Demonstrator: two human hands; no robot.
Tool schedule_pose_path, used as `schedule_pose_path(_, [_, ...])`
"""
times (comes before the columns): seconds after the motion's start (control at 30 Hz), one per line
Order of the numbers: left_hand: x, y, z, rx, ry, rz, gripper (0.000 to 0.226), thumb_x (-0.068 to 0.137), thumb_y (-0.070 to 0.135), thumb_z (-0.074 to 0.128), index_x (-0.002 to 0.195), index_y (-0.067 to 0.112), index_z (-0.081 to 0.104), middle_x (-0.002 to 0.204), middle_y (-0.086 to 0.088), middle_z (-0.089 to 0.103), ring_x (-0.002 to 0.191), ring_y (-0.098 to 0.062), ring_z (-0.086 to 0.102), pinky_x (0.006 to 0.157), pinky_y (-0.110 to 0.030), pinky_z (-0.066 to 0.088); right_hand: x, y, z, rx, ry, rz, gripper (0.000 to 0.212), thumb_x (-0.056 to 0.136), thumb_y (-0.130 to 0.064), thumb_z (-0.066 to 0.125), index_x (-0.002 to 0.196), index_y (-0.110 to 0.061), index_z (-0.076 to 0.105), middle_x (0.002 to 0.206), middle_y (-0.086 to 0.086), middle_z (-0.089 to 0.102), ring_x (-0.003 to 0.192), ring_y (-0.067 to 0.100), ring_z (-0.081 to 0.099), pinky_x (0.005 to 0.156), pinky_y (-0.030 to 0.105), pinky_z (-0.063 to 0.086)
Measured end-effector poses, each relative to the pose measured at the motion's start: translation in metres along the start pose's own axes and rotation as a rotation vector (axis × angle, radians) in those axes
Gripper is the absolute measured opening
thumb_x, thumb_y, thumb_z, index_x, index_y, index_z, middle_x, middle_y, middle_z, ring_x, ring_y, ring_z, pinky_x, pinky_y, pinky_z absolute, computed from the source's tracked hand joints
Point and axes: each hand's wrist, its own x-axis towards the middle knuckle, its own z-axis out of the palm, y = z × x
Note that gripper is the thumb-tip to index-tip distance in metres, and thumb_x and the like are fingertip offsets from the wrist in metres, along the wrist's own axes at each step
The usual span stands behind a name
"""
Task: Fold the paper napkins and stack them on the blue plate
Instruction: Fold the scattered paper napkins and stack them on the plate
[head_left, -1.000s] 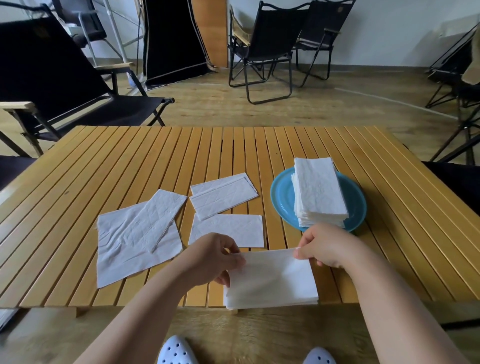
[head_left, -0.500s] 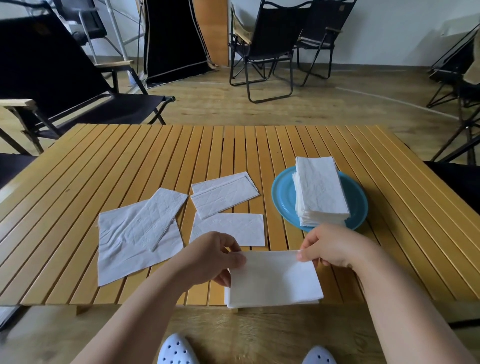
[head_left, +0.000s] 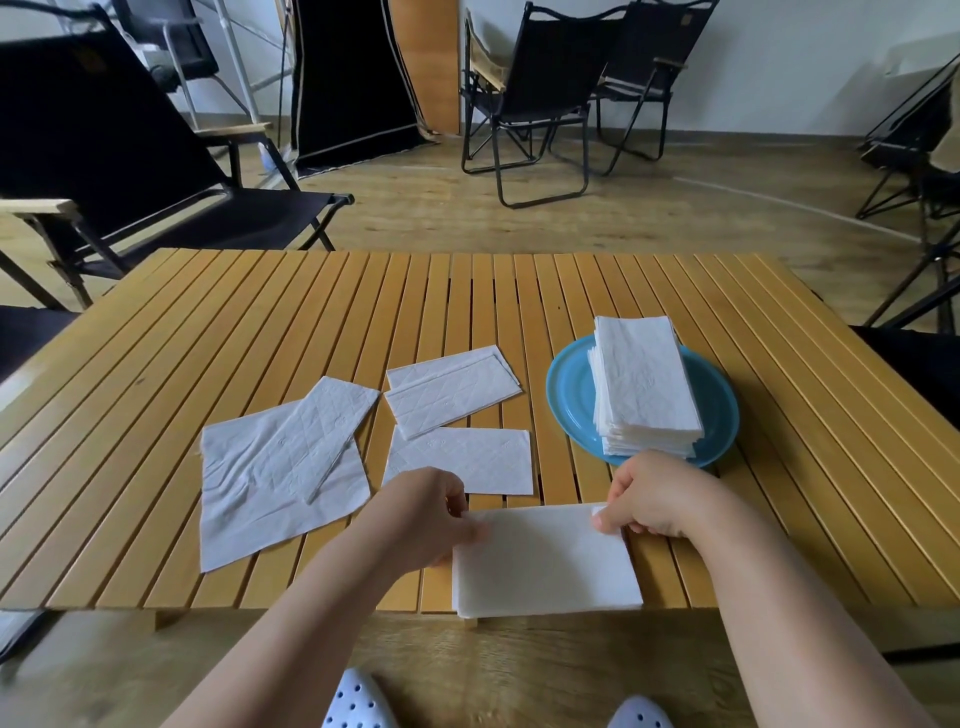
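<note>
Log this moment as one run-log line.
step: folding | left hand: pinches napkin far-left corner | right hand: pinches far-right corner | blue plate: holds folded stack | loose napkins on table

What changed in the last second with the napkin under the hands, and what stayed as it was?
Little changed. Both hands kept pinching the far corners of the folded napkin at the near table edge: left hand, right hand. The napkin's far edge now lies flatter. The stack on the blue plate, the two folded napkins and the open ones stayed put.
</note>
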Motion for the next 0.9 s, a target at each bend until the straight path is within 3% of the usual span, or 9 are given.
schedule_pose_path(0.1, [0.001,0.001,0.001,0.078,0.040,0.004,0.027,0.086,0.042,0.075,0.080,0.019,0.063,0.077,0.000,0.070,0.068,-0.017,0.066,0.064,-0.032,0.057,0.004,-0.001,0.002,-0.021,0.029,0.034,0.024,0.084,-0.036,0.078,0.094,-0.016,0.069,0.086,0.001,0.066,0.078,0.014,0.064,0.063,0.023,0.049])
schedule_pose_path(0.3, [0.001,-0.003,0.000,0.112,0.058,0.028,0.029,0.086,0.043,0.073,0.077,0.021,0.055,0.075,0.004,0.060,0.061,-0.011,0.050,0.054,-0.024,0.038,0.007,-0.003,0.003,-0.057,0.069,0.049,0.026,0.086,-0.034,0.077,0.101,-0.014,0.068,0.091,0.003,0.067,0.080,0.016,0.064,0.076,0.029,0.057])
schedule_pose_path(0.43, [0.004,-0.009,-0.006,0.154,0.152,0.032,0.020,0.092,0.032,0.067,0.080,0.024,0.054,0.077,0.007,0.059,0.065,-0.009,0.053,0.054,-0.024,0.044,0.008,-0.004,0.005,0.055,0.197,-0.022,0.023,0.085,-0.034,0.078,0.087,-0.014,0.067,0.084,0.003,0.066,0.073,0.014,0.062,0.067,0.027,0.057])
schedule_pose_path(0.53, [0.006,-0.016,-0.015,0.107,0.267,0.065,0.009,0.094,0.028,0.067,0.097,0.026,0.059,0.096,0.009,0.064,0.078,-0.005,0.058,0.063,-0.017,0.049,0.007,-0.012,0.007,0.256,0.347,-0.224,0.019,0.086,-0.036,0.077,0.080,-0.023,0.064,0.076,-0.004,0.065,0.075,0.011,0.062,0.067,0.022,0.050])
schedule_pose_path(0.6, [0.009,-0.023,-0.018,0.119,0.320,0.115,0.017,0.093,0.027,0.069,0.108,0.028,0.062,0.113,0.010,0.063,0.090,-0.005,0.056,0.069,-0.014,0.044,0.008,-0.020,0.010,0.325,0.391,-0.329,0.012,0.088,-0.035,0.076,0.083,-0.029,0.066,0.080,-0.012,0.067,0.081,0.006,0.063,0.068,0.017,0.047])
schedule_pose_path(0.67, [0.014,-0.030,-0.020,0.117,0.346,0.148,0.025,0.091,0.027,0.072,0.114,0.031,0.064,0.129,0.010,0.058,0.108,-0.010,0.056,0.083,-0.020,0.047,0.011,-0.025,0.016,0.334,0.398,-0.392,0.006,0.090,-0.032,0.074,0.089,-0.032,0.068,0.085,-0.018,0.068,0.085,0.000,0.062,0.070,0.013,0.045])
schedule_pose_path(0.77, [0.020,-0.038,-0.019,0.152,0.297,0.178,0.033,0.090,0.026,0.073,0.121,0.036,0.064,0.143,0.015,0.052,0.127,-0.013,0.052,0.102,-0.030,0.046,0.018,-0.028,0.027,0.298,0.345,-0.411,0.017,0.091,-0.030,0.070,0.105,-0.039,0.067,0.093,-0.025,0.063,0.084,0.002,0.062,0.074,0.023,0.055])
schedule_pose_path(0.83, [0.023,-0.041,-0.018,0.178,0.273,0.198,0.037,0.090,0.026,0.073,0.124,0.038,0.063,0.145,0.016,0.051,0.131,-0.013,0.050,0.107,-0.032,0.045,0.020,-0.030,0.033,0.247,0.303,-0.398,0.027,0.090,-0.031,0.068,0.114,-0.043,0.064,0.102,-0.019,0.065,0.089,0.014,0.067,0.078,0.035,0.061])
schedule_pose_path(0.9, [0.025,-0.043,-0.017,0.177,0.278,0.213,0.037,0.090,0.026,0.073,0.124,0.038,0.064,0.143,0.016,0.052,0.132,-0.012,0.048,0.109,-0.034,0.045,0.024,-0.031,0.039,0.211,0.272,-0.414,0.037,0.090,-0.029,0.067,0.123,-0.045,0.061,0.120,-0.013,0.066,0.100,0.018,0.067,0.084,0.037,0.060])
